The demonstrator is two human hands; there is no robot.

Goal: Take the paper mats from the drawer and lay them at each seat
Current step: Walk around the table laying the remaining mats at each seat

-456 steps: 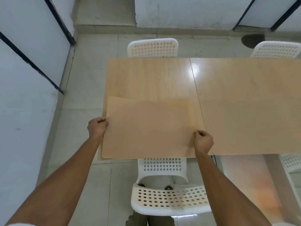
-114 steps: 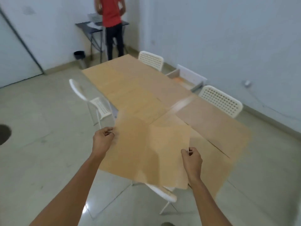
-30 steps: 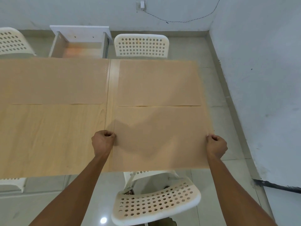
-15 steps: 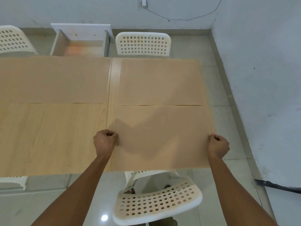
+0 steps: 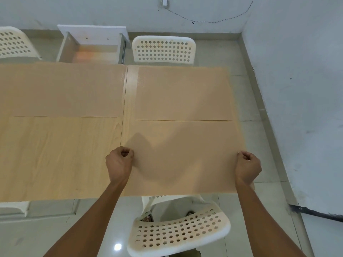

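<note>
Both fists closed, left hand (image 5: 118, 165) & right hand (image 5: 248, 166) pinching side edges of the paper mat (image 5: 183, 156), which lies btwn them on the tabletop's (image 5: 55, 156) near-right corner.

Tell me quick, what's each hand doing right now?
Left hand: closed, gripping the paper mat's left edge.
Right hand: closed, gripping its right edge.

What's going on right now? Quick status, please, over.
Left hand and right hand each pinch a side edge of the paper mat. Mat low over near seat's table spot. Nothing in the way.
</note>
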